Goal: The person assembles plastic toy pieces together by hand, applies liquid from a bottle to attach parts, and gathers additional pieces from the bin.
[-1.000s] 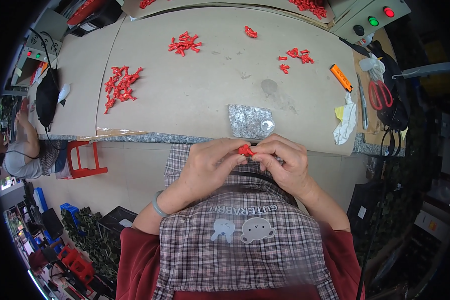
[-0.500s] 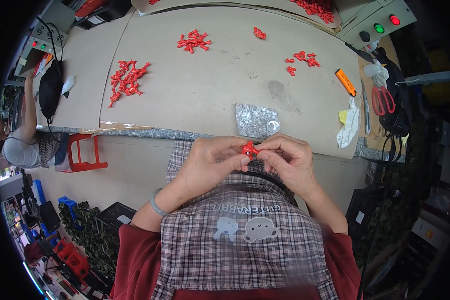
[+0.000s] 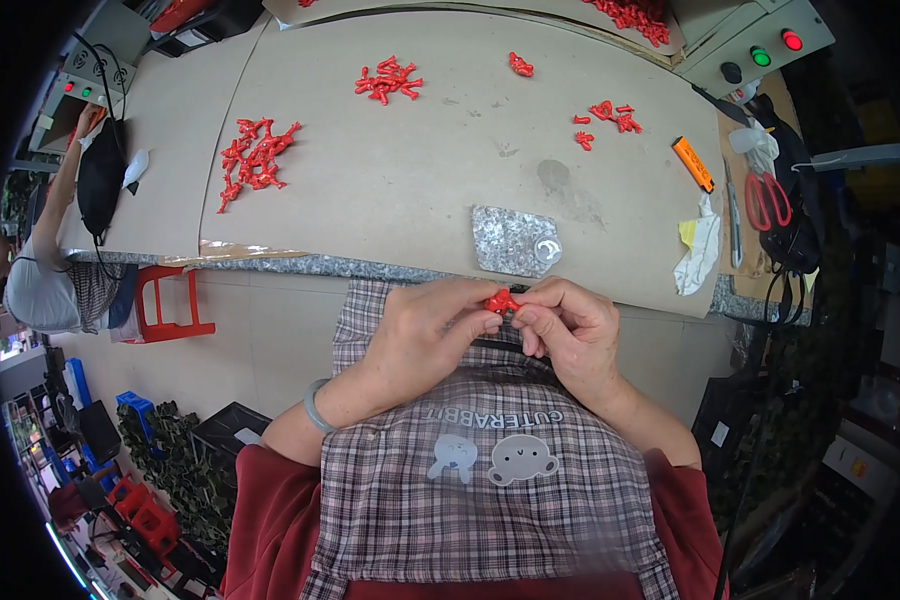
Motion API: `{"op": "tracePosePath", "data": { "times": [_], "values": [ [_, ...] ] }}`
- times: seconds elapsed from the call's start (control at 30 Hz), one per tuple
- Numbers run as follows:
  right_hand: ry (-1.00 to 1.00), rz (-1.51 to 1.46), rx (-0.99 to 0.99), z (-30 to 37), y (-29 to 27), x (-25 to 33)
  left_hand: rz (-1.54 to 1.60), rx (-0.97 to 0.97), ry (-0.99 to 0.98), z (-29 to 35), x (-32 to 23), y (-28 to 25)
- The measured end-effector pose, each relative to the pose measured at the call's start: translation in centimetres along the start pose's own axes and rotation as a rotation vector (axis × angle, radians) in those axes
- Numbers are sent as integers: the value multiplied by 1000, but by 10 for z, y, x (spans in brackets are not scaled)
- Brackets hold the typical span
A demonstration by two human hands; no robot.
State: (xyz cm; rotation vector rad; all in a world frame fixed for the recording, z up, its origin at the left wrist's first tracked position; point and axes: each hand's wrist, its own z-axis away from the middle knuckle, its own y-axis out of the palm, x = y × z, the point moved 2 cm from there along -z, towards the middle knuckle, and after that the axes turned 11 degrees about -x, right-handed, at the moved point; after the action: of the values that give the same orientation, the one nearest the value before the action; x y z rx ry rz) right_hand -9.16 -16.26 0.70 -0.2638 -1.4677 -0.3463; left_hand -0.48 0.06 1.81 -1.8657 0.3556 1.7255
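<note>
**Both hands pinch one small red part at the table's near edge**

The fingers of both hands are pressed together round a small red plastic part (image 3: 499, 300), which sits between the fingertips just off the near edge of the table, above the person's lap. The left hand (image 3: 425, 335) curls in from the left, thumb and forefinger closed on the part's left side. The right hand (image 3: 570, 330) meets it from the right, fingertips bunched on the other side, so the two hands touch at the part.

The table (image 3: 440, 190) is the largest thing, a broad tan surface spreading far from the hands. Below the hands a checked apron (image 3: 490, 490) covers the person's front, over a dark red top. At far left another person (image 3: 60, 270) sits at the table's left end, beside a red stool (image 3: 165, 305).

On the table, just far of the hands, lies a grey speckled slab (image 3: 510, 240). A big heap of red parts (image 3: 252, 160) lies at the left, a smaller heap (image 3: 385, 80) farther off in the middle, and a scatter of red pieces (image 3: 605, 115) to the right. At the right edge lie a crumpled cloth (image 3: 698, 250), red-handled scissors (image 3: 767, 200) and an orange cutter (image 3: 692, 163). A grey box with a red and a green button (image 3: 760, 35) stands at the far right corner.
</note>
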Motion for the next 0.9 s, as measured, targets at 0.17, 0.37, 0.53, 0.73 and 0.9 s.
{"op": "tracePosePath", "data": {
  "times": [0.17,0.37,0.53,0.73,0.9],
  "values": [
    [115,-217,-22,6,3,-11,-253,-105,416,2,-3,0],
    [189,-321,-11,9,5,-15,-283,-133,519,3,0,1],
    [160,-318,-34,11,8,-13,-296,-145,553,4,-1,1],
    [65,-255,-45,12,9,-11,-272,-145,532,4,-2,1],
    [45,-255,-49,12,9,-11,-274,-152,532,4,-2,2]
  ]
}}
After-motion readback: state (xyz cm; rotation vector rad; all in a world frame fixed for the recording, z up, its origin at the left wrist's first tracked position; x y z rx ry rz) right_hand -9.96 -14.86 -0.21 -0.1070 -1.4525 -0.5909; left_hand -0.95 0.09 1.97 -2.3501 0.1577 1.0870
